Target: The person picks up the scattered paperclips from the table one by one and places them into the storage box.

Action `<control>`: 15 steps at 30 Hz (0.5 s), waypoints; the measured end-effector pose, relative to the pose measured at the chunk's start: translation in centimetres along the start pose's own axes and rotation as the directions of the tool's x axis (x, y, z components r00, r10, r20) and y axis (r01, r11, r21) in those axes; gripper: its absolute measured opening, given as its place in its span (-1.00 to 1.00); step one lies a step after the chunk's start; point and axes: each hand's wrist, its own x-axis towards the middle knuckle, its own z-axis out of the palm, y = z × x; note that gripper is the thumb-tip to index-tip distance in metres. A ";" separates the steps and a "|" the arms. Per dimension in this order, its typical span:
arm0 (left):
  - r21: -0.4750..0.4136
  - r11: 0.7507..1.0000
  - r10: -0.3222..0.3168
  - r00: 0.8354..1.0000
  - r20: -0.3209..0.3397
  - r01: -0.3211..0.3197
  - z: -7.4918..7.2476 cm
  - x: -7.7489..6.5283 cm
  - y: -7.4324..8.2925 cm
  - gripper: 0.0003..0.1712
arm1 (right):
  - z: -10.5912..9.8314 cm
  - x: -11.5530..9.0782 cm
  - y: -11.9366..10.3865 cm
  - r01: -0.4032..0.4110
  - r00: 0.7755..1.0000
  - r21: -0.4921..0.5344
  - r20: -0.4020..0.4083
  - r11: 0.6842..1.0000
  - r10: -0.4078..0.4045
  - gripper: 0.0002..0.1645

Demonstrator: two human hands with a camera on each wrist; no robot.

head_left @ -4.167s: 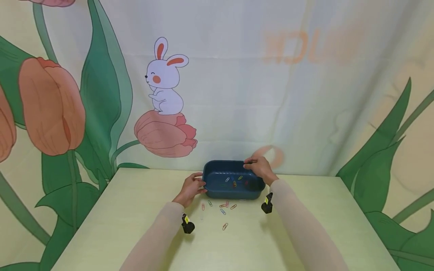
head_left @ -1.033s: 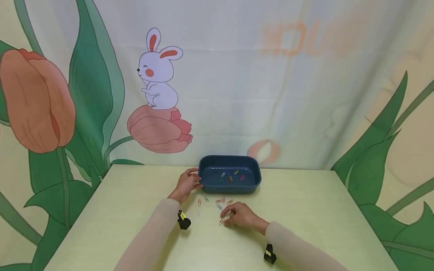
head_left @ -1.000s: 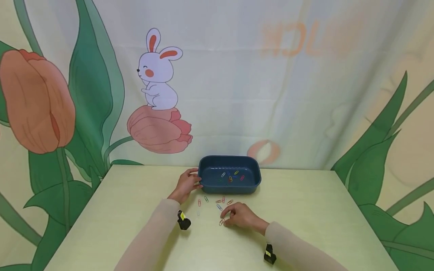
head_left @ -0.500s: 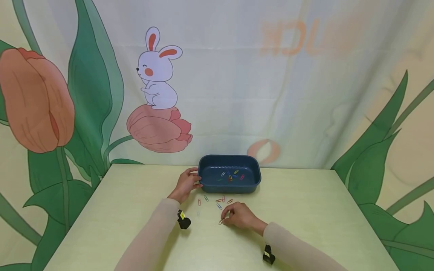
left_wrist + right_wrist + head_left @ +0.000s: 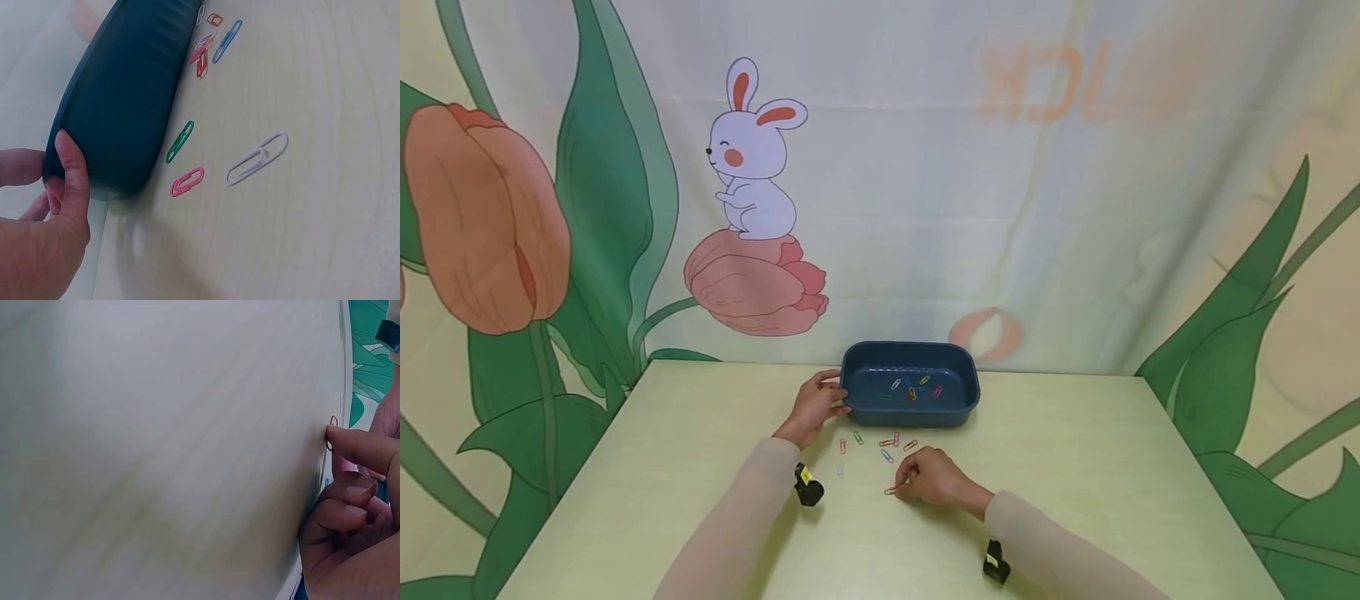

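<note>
A dark blue plastic bin (image 5: 910,417) stands at the table's back edge, with several coloured paper clips inside, a yellow paper clip (image 5: 924,380) among them. My left hand (image 5: 808,410) holds the bin's left end, thumb on its near wall and fingers on the far side, as the left wrist view shows. Over the table in front, my right hand (image 5: 936,477) pinches a red paper clip (image 5: 333,420) between thumb and forefinger; one end sticks out past the fingertips. Between bin and hands lie a blue paper clip (image 5: 227,41), a green paper clip (image 5: 180,142) and a white paper clip (image 5: 257,159).
More loose clips lie close to the bin's front wall, including a pink paper clip (image 5: 187,182). The pale wooden table (image 5: 1045,467) meets a printed curtain (image 5: 925,208) right behind the bin.
My right hand has left the bin's rim, come down to the table and closed its fingertips on the red paper clip, which has turned slightly. The left hand stays at the bin.
</note>
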 end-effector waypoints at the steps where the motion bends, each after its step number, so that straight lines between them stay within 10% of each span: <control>1: 0.000 1.000 0.001 1.000 -0.001 -0.001 0.0 0.0 0.0 -0.40 | 0.0 0.0 0.0 -0.003 1.000 0.003 0.002 1.000 0.003 -0.88; 15: 0.011 1.000 0.010 1.000 0.010 -0.010 0.0 0.2 -0.1 -0.40 | -0.6 -0.6 -0.1 -0.004 0.999 0.039 0.041 0.999 0.002 -0.90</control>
